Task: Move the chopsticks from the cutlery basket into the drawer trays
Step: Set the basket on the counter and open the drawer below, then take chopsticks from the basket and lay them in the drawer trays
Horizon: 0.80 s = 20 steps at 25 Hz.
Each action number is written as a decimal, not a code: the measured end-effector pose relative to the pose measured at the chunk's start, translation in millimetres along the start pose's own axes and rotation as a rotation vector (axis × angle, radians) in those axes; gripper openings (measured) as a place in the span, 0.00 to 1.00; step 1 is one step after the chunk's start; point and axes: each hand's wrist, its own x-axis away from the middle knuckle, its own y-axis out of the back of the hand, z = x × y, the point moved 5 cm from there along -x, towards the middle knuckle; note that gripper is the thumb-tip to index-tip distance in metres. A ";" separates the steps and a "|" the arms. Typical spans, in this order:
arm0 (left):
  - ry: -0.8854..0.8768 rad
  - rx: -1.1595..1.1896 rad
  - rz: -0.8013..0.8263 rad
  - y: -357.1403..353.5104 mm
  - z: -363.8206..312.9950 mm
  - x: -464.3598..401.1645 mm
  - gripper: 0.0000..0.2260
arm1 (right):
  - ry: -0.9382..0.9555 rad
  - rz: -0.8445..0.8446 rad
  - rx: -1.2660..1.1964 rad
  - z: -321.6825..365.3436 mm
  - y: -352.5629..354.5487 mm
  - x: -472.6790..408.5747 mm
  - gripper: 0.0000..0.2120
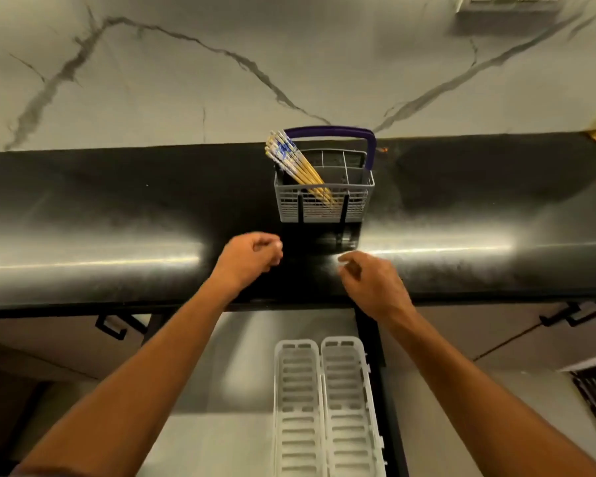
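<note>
A grey cutlery basket (324,204) with a purple handle stands on the black countertop. Several yellow chopsticks (295,165) with blue and white tops lean to the left in its left compartment. Two white slotted trays (327,407) lie side by side in the open drawer (221,390) below the counter edge. My left hand (252,258) hovers over the counter in front of the basket with its fingers curled and nothing in them. My right hand (369,280) hovers to the right of it with loosely curled fingers, holding nothing.
A marble wall (186,80) rises behind the counter. Black handles (112,327) of neighbouring drawers show to the left and to the right below the counter edge. The left part of the open drawer has a bare grey floor.
</note>
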 end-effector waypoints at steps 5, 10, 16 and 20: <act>-0.019 0.217 -0.291 17.3 -46.1 -70.1 0.04 | 0.133 -0.042 -0.081 44.2 -4.2 -66.6 0.10; 0.029 0.041 -0.499 18.9 -73.3 -129.8 0.17 | 0.020 -0.040 -0.216 19.1 -17.4 -33.7 0.09; 0.102 0.224 -0.529 10.9 -75.9 -159.2 0.11 | -0.136 -0.060 -0.267 -35.8 -15.9 5.4 0.07; 0.116 0.308 -0.501 16.0 -78.3 -155.2 0.08 | -0.155 -0.066 -0.293 -37.0 -14.4 7.6 0.07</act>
